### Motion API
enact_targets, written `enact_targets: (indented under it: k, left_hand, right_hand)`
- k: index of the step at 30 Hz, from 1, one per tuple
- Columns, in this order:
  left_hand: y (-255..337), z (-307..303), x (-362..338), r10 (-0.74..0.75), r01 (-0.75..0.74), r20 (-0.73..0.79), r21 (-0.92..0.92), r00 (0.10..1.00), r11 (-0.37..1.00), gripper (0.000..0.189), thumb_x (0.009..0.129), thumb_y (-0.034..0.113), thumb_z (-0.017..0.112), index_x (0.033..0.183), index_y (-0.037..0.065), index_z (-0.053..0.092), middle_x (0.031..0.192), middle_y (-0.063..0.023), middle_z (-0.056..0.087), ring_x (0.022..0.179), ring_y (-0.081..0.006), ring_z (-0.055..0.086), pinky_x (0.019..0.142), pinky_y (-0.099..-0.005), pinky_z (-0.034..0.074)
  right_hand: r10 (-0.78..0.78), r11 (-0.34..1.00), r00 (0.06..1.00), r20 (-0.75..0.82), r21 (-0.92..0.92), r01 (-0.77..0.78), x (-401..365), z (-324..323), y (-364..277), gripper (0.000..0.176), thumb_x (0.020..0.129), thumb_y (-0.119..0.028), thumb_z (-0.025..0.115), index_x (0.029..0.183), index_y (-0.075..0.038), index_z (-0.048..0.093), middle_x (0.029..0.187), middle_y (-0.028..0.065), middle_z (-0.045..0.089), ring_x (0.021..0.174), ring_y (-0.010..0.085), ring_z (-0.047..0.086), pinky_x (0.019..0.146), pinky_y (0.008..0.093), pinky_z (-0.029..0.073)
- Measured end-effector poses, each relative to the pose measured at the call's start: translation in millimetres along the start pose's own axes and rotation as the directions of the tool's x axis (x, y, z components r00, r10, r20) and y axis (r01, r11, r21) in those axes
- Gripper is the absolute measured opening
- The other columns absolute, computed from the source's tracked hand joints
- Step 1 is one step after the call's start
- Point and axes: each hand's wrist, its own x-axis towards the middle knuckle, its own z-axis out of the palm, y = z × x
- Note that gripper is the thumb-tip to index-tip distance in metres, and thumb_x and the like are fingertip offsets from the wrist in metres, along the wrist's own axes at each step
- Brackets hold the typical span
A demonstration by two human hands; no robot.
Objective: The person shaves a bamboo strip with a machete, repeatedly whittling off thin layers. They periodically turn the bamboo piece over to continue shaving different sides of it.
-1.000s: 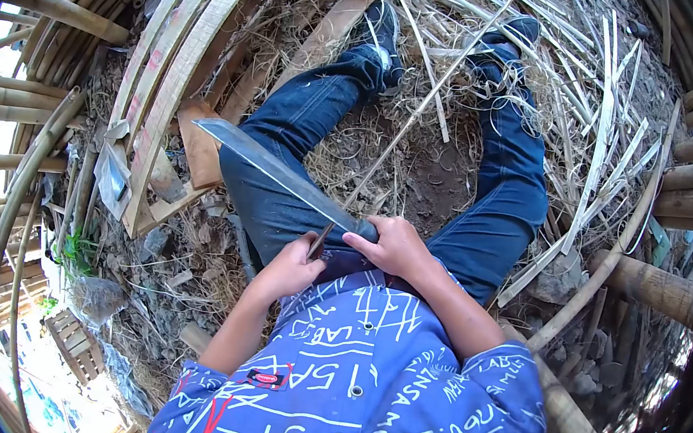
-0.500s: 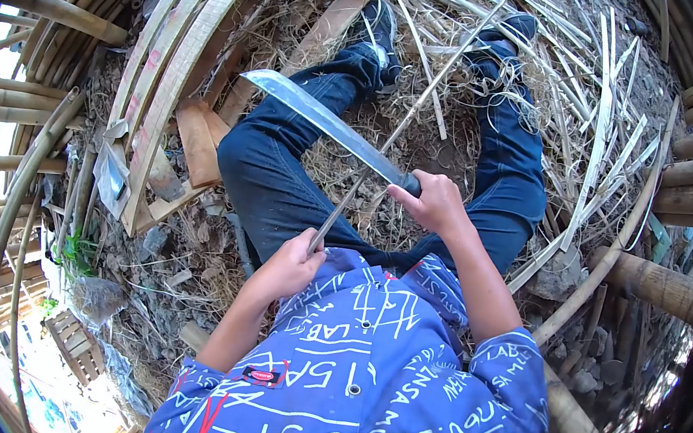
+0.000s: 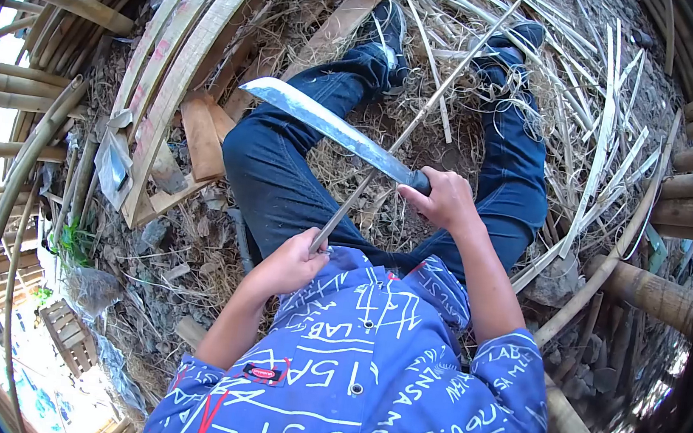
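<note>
My left hand, by the shirt's lower front, is closed around the near end of a long, thin bamboo strip. The strip slants up and right between the legs, its far tip near the right foot. My right hand grips the dark handle of a machete. Its broad blade points left over the bent left knee and crosses the strip a little way from the handle. Blade and strip appear to touch at this crossing, though the exact contact cannot be made out.
Fibrous shavings cover the ground between the legs. Pale split strips lie at the right. Curved wooden slats and a wood block are at the left. Bamboo poles edge both sides.
The right hand and machete handle have shifted slightly right, with the blade still across the strip. The left hand keeps its hold on the strip. The whole view has moved a little.
</note>
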Motion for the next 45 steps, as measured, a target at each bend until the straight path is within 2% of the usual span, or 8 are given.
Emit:
enact_targets:
  k: [6, 9, 13, 19, 27, 33, 41, 45]
  left_hand:
    - [-17, -19, -11, 0.022, -0.021, -0.008, 0.036, 1.0, 0.999, 0.016, 0.086, 0.009, 0.064, 0.092, 0.004, 0.05, 0.073, 0.0025, 0.047, 0.066, -0.0061, 0.043, 0.057, -0.0247, 0.038]
    - [-29, -15, -14, 0.096, -0.096, 0.002, 0.054, 0.995, 0.994, 0.018, 0.084, 0.008, 0.067, 0.091, 0.005, 0.051, 0.075, 0.0034, 0.047, 0.067, -0.0055, 0.044, 0.056, -0.0246, 0.038]
    - [-8, -12, 3, -0.094, 0.103, 0.09, -0.093, 0.991, 0.99, 0.02, 0.084, 0.011, 0.068, 0.088, 0.004, 0.05, 0.071, 0.0032, 0.047, 0.066, -0.0069, 0.044, 0.058, -0.0256, 0.04]
    - [-12, 1, 19, -0.02, 0.032, 0.093, -0.131, 0.995, 0.991, 0.02, 0.085, 0.012, 0.069, 0.089, 0.006, 0.05, 0.064, 0.005, 0.047, 0.052, -0.0043, 0.044, 0.045, -0.0232, 0.035]
    - [-8, 8, 17, 0.016, -0.017, 0.036, 0.036, 0.999, 0.999, 0.02, 0.083, 0.015, 0.07, 0.087, 0.004, 0.053, 0.071, 0.0023, 0.049, 0.068, -0.007, 0.045, 0.059, -0.0265, 0.04]
    - [-18, 8, 6, 0.083, -0.081, 0.057, -0.027, 0.995, 0.996, 0.024, 0.081, 0.009, 0.071, 0.085, 0.007, 0.048, 0.071, 0.0043, 0.045, 0.067, -0.0058, 0.042, 0.058, -0.0249, 0.039]
    - [-8, 10, 13, -0.071, 0.105, 0.17, -0.201, 0.983, 0.974, 0.025, 0.082, 0.008, 0.071, 0.083, 0.008, 0.046, 0.068, 0.0058, 0.044, 0.057, -0.0028, 0.043, 0.047, -0.0224, 0.036]
    - [-24, 7, 14, 0.107, -0.101, 0.096, -0.064, 0.99, 0.993, 0.026, 0.082, 0.007, 0.072, 0.086, 0.009, 0.046, 0.067, 0.0066, 0.045, 0.056, -0.0025, 0.043, 0.046, -0.0222, 0.035]
  right_hand:
    - [0.208, 0.976, 0.971, -0.115, 0.083, -0.199, 2, -11, 41, 0.055, 0.08, -0.061, 0.064, 0.085, -0.007, 0.071, 0.076, 0.021, 0.068, 0.075, 0.0384, 0.067, 0.068, 0.0473, 0.052]
    - [0.191, 0.977, 0.979, -0.064, -0.081, -0.196, 2, -36, 42, 0.055, 0.081, -0.059, 0.064, 0.082, -0.005, 0.07, 0.074, 0.0215, 0.067, 0.074, 0.039, 0.067, 0.068, 0.0481, 0.052]
    - [0.205, 0.975, 0.973, -0.109, -0.069, -0.213, 2, -35, 28, 0.059, 0.081, -0.062, 0.063, 0.083, -0.003, 0.069, 0.072, 0.0223, 0.066, 0.075, 0.0395, 0.067, 0.068, 0.0485, 0.052]
    - [0.039, 0.987, 0.999, 0.029, 0.155, -0.043, -24, 16, -25, 0.062, 0.08, -0.064, 0.062, 0.079, -0.003, 0.067, 0.07, 0.0232, 0.066, 0.071, 0.0418, 0.066, 0.067, 0.0493, 0.053]
    - [-0.083, 0.993, 0.993, 0.078, 0.085, 0.077, -37, 24, -53, 0.062, 0.08, -0.066, 0.061, 0.078, -0.004, 0.068, 0.067, 0.0225, 0.065, 0.067, 0.0396, 0.066, 0.065, 0.0483, 0.053]
    - [0.285, 0.953, 0.956, -0.072, 0.131, -0.274, 0, -11, 46, 0.06, 0.082, -0.062, 0.062, 0.079, -0.003, 0.068, 0.072, 0.0215, 0.067, 0.074, 0.0397, 0.067, 0.067, 0.0471, 0.053]
    - [0.13, 0.987, 0.99, -0.058, 0.107, -0.124, -25, 14, 13, 0.064, 0.081, -0.064, 0.062, 0.076, 0.0, 0.066, 0.068, 0.0246, 0.064, 0.069, 0.0425, 0.065, 0.065, 0.0494, 0.052]
    - [0.075, 0.995, 0.996, 0.04, 0.07, -0.078, -24, 20, -5, 0.064, 0.08, -0.066, 0.062, 0.076, -0.002, 0.067, 0.069, 0.0245, 0.065, 0.071, 0.0433, 0.066, 0.068, 0.05, 0.053]
